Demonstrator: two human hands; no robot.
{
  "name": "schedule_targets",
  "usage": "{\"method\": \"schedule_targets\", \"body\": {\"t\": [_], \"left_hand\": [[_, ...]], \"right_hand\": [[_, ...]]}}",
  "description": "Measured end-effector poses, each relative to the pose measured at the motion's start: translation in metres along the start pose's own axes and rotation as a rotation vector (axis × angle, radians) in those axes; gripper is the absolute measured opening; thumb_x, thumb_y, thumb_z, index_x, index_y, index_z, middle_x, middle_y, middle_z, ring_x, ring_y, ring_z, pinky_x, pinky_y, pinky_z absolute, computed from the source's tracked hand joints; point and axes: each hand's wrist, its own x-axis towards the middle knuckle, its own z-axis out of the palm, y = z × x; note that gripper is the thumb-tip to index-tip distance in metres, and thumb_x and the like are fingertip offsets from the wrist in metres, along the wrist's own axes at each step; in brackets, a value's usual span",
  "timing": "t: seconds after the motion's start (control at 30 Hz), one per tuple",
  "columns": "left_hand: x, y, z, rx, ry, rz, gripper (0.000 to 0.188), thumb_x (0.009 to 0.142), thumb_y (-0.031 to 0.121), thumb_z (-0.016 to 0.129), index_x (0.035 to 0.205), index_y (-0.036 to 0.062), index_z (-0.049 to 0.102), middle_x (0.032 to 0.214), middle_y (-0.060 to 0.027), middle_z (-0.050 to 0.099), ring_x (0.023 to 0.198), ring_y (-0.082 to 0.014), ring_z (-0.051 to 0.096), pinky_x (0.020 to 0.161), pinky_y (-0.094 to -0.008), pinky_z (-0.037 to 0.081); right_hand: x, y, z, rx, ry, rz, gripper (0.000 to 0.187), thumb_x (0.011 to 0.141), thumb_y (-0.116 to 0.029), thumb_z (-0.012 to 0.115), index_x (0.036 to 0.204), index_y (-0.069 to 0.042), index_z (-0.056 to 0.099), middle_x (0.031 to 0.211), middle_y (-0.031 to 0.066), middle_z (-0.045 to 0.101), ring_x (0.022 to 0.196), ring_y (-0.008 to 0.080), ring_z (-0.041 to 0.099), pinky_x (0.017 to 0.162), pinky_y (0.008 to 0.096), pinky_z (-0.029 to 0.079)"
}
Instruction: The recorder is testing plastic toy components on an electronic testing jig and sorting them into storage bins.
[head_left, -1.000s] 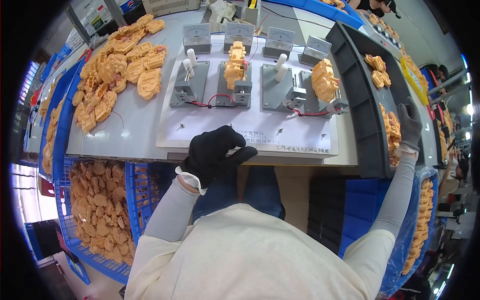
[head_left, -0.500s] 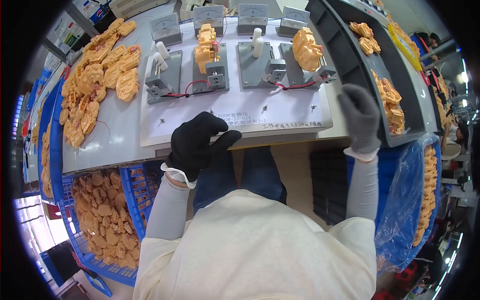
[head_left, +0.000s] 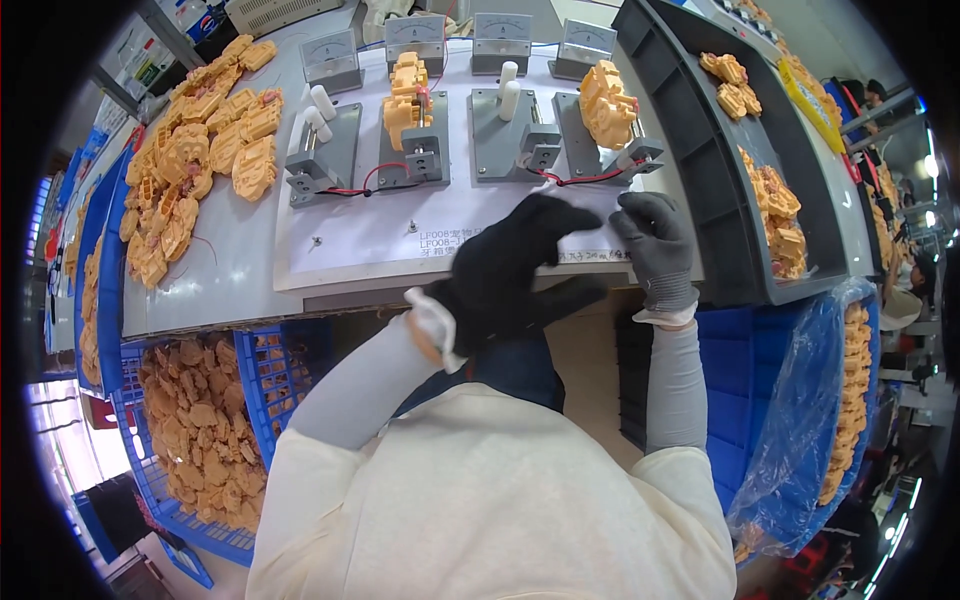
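Observation:
My left hand wears a black glove and hovers, blurred, over the front edge of the white board, fingers spread, holding nothing. My right hand in a grey glove is just to its right, fingers slightly curled over the board's right end, with nothing in it. Behind them stand several grey metal fixtures with red wires. One fixture carries an orange plastic part; the rightmost fixture carries another orange part. The two others show bare white pegs.
A heap of orange parts lies on the grey table at the left. A dark grey tray at the right holds more orange parts. Blue crates below the table edge are filled with them. Small analogue meters line the back.
My left hand has risen and swung right across the board's front edge. My right hand has come in from the grey tray at the right to beside the left hand.

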Motion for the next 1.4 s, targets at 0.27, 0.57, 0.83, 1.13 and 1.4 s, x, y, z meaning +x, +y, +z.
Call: {"method": "schedule_targets", "body": {"t": [0.27,0.57,0.83,1.13,1.4], "left_hand": [[0.059,-0.024,0.06,-0.091,0.165,0.026,0.071,0.07,0.02,0.072,0.13,0.009,0.035,0.111,-0.0136,0.045,0.076,-0.0247,0.057,0.066,-0.0344,0.049],[0.06,-0.04,0.051,-0.535,0.036,-0.064,0.063,0.069,-0.001,0.064,0.128,0.0045,0.045,0.109,-0.0058,0.057,0.087,-0.0093,0.056,0.078,-0.0251,0.047],[0.056,-0.055,0.063,-0.518,0.098,0.009,0.059,0.065,0.003,0.067,0.122,0.0066,0.05,0.115,-0.0041,0.057,0.06,-0.0051,0.053,0.058,-0.0235,0.045],[0.058,-0.048,0.064,-0.529,0.098,-0.007,0.074,0.064,0.007,0.068,0.132,0.0064,0.04,0.122,-0.0075,0.053,0.074,-0.0108,0.056,0.069,-0.0266,0.048],[-0.008,0.01,0.009,-0.066,0.102,0.06,0.032,0.078,0.013,0.062,0.109,0.0132,0.055,0.099,-0.0073,0.057,0.074,-0.0213,0.062,0.064,-0.0319,0.05]], "right_hand": [[0.025,-0.027,-0.031,0.363,0.14,0.209,0.027,0.088,-0.006,0.056,0.115,-0.004,0.059,0.092,0.0003,0.061,0.08,0.0055,0.055,0.071,0.0185,0.044],[0.105,-0.079,-0.019,-0.014,-0.356,0.231,0.058,0.08,-0.01,0.064,0.134,-0.005,0.041,0.099,0.005,0.059,0.083,0.0072,0.054,0.073,0.0198,0.044],[0.136,-0.087,-0.021,0.168,-0.045,-0.044,0.055,0.077,-0.011,0.067,0.128,-0.008,0.048,0.113,0.0074,0.056,0.094,0.0161,0.059,0.079,0.0274,0.049],[0.189,0.053,-0.205,-1.324,0.047,0.042,0.043,0.083,-0.024,0.054,0.125,-0.018,0.05,0.11,0.0227,0.058,0.102,0.0334,0.058,0.081,0.0392,0.048],[0.148,0.175,-0.278,-1.574,-0.177,0.487,0.039,0.076,-0.024,0.051,0.115,-0.02,0.05,0.105,0.0244,0.059,0.101,0.0417,0.056,0.085,0.0449,0.045]]}}
